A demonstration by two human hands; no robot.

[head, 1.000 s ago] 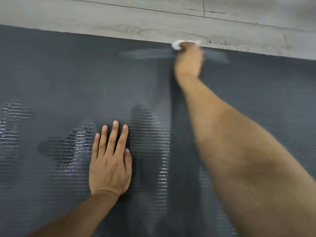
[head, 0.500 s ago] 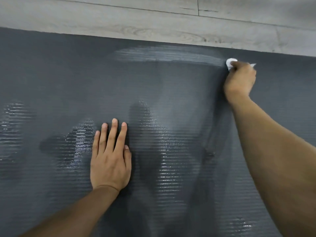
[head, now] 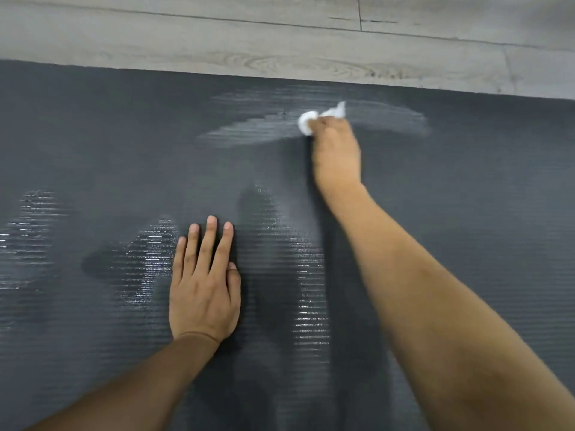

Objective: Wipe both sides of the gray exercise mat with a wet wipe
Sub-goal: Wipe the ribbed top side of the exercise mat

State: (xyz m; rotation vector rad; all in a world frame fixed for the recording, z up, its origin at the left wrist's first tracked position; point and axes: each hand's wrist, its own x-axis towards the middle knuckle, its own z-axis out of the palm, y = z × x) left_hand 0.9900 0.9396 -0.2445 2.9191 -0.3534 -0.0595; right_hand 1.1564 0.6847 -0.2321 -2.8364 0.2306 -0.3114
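Note:
The gray exercise mat (head: 93,150) lies flat and fills most of the view, its ribbed surface showing wet shiny patches. My right hand (head: 337,154) reaches toward the mat's far edge and grips a crumpled white wet wipe (head: 308,122), pressing it onto the mat. A pale wet streak runs left and right of the wipe. My left hand (head: 205,284) lies flat on the mat nearer to me, fingers straight and together, palm down.
Light wood-grain floor (head: 280,35) borders the mat's far edge along the top of the view. Wet glossy bands mark the mat left and right of my left hand.
My right hand swept the wipe to the right along the far edge, then came back left and a little nearer, widening the wet streak. The left hand stayed put.

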